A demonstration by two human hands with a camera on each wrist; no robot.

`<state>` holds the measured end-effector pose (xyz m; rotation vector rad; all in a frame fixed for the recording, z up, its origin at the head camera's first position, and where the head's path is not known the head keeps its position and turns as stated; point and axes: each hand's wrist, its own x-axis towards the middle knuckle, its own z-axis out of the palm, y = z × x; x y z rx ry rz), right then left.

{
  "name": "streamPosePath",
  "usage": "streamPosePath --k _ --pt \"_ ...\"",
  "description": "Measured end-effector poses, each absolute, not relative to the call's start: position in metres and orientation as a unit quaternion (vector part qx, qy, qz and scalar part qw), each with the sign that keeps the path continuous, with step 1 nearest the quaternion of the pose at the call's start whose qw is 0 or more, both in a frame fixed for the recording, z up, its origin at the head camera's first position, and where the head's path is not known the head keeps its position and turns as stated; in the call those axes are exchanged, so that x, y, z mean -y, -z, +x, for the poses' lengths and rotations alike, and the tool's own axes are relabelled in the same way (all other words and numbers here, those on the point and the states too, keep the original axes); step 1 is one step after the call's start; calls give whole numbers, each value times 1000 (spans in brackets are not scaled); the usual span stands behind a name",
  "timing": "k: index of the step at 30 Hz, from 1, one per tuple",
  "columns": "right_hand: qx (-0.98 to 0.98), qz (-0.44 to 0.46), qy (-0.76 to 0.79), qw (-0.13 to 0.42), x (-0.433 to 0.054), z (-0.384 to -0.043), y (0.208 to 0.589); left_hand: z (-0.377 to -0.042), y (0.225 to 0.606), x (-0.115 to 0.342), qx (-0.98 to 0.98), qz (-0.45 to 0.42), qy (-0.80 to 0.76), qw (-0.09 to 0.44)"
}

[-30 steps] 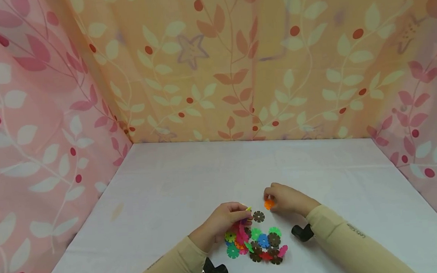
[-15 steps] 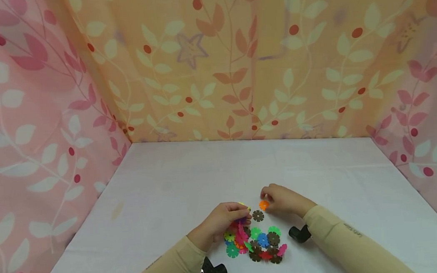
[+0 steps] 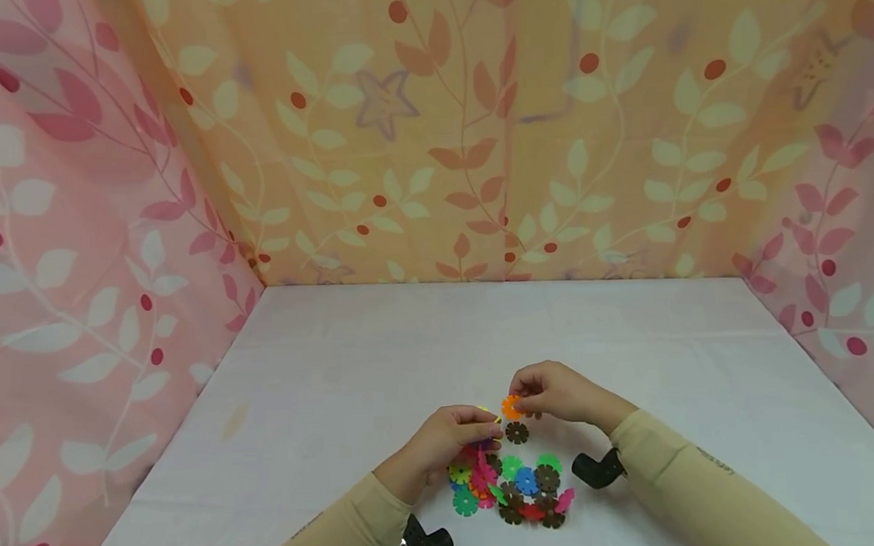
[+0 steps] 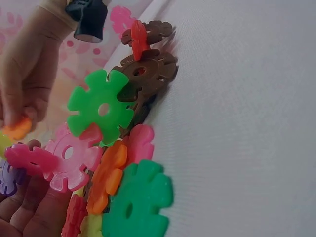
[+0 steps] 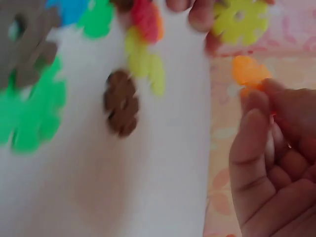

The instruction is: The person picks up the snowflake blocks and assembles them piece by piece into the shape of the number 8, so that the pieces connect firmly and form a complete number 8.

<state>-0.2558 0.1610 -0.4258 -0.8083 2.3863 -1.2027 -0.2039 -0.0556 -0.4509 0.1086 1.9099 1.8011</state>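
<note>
Behind, a yellow-orange curtain point(image 3: 467, 154) with printed leaves and red dots; to either side, pink leafy cloth point(image 3: 91, 269); below, a tabletop under a white cover point(image 3: 352, 353). Over its near part, two bare hands in beige sleeves point(image 3: 708, 478), with a black wrist camera point(image 3: 597, 469) at each forearm.

In the right hand point(image 3: 565, 395), a pinch of thumb and forefinger on an orange notched disc point(image 3: 512, 407), with the other fingers curled in behind. Place of that orange disc: just beyond a lone brown disc point(image 3: 518, 432), near the left fingertips but apart from them.

In the left hand point(image 3: 447, 439), with fingers bent and thumb against them, a grip on a yellow notched disc point(image 5: 242, 22), plain in the right wrist view, mostly covered in the head view. Close by those fingers, a purple disc point(image 4: 11, 177) and two pink discs point(image 4: 81, 163), one slotted edge-on into the other. Impossible to tell whether joined to the yellow one.

On the person's side of the hands, a crowded group of more notched discs: teal point(image 3: 465, 502), bright green point(image 3: 511, 467), blue point(image 3: 526, 480), dark brown point(image 3: 548, 478), and red point(image 4: 139, 42) standing edge-up among the browns.
</note>
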Motion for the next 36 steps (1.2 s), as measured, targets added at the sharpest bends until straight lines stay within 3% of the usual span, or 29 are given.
streamPosePath --k 6,18,26,36 --pt "-808 -263 489 198 -152 -245 414 -204 451 56 -702 41 -666 250" --pt "-809 -272 477 210 -141 -239 415 -204 455 57 -710 70 -664 223" --pt "-811 -280 464 221 -143 -244 416 -204 454 58 -696 70 -668 254" --pt "-888 -337 252 185 -154 -259 439 -203 454 56 -711 24 -657 248"
